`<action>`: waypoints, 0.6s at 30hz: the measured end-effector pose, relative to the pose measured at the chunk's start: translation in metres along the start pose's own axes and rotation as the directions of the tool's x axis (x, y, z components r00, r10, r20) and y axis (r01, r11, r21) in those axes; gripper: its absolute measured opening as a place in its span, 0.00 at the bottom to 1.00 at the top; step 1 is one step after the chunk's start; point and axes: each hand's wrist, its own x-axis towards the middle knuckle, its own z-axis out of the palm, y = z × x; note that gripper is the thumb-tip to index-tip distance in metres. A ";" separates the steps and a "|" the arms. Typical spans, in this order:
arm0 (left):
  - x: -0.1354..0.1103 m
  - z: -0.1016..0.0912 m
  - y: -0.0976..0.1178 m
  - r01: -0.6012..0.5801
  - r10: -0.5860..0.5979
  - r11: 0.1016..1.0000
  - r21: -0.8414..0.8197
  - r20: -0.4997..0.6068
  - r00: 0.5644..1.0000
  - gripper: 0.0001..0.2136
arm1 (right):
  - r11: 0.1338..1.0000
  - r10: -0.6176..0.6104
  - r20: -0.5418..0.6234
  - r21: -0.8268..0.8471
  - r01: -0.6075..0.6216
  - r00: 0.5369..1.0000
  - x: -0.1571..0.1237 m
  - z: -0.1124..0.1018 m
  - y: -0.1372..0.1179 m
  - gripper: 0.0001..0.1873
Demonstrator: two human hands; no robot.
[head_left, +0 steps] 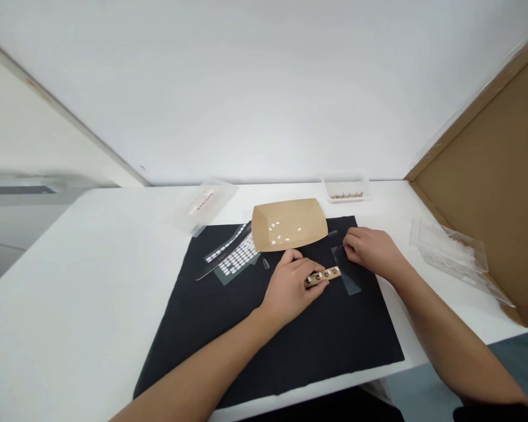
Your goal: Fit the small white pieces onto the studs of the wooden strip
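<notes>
My left hand (290,282) is closed around a short wooden strip (337,271) near the middle of the black cloth. Several round metal-looking pieces with white tops sit in a row along this strip. To its right lies a clear plastic sheet (351,285), flat on the cloth. My right hand (372,249) is over the sheet's upper end with its fingers curled and pinched together; what they hold, if anything, is hidden. A small clear nail tip (266,264) rests left of my left hand.
The black cloth (246,363) covers part of the white table (92,293). A brown paper tray (308,220) holds several white bits. Left of it are white-dotted sticker sheets (237,258) and a plastic bag (217,196). Clear boxes (449,243) and a cardboard panel (488,146) stand right.
</notes>
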 end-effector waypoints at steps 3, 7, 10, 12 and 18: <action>-0.001 0.000 0.000 -0.006 0.006 1.000 0.009 -0.009 1.000 0.07 | 1.000 0.019 -0.015 0.012 -0.019 1.000 -0.001 0.001 0.000 0.09; -0.001 0.000 0.000 -0.018 0.018 1.000 0.025 -0.010 1.000 0.08 | 0.996 0.085 -0.032 0.032 -0.084 0.996 -0.002 0.002 -0.001 0.09; 0.000 0.000 0.000 -0.024 0.025 0.999 0.032 -0.012 1.000 0.08 | 0.994 0.101 -0.023 0.032 -0.100 0.995 -0.002 0.002 -0.002 0.10; 0.000 0.000 0.000 -0.022 0.022 0.999 0.036 -0.018 1.000 0.08 | 0.994 0.109 -0.020 0.033 -0.108 0.994 -0.002 0.002 -0.002 0.10; 0.000 0.001 0.000 -0.025 0.026 0.998 0.052 -0.005 1.000 0.09 | 0.989 0.145 -0.020 0.043 -0.145 0.989 -0.001 0.002 -0.003 0.08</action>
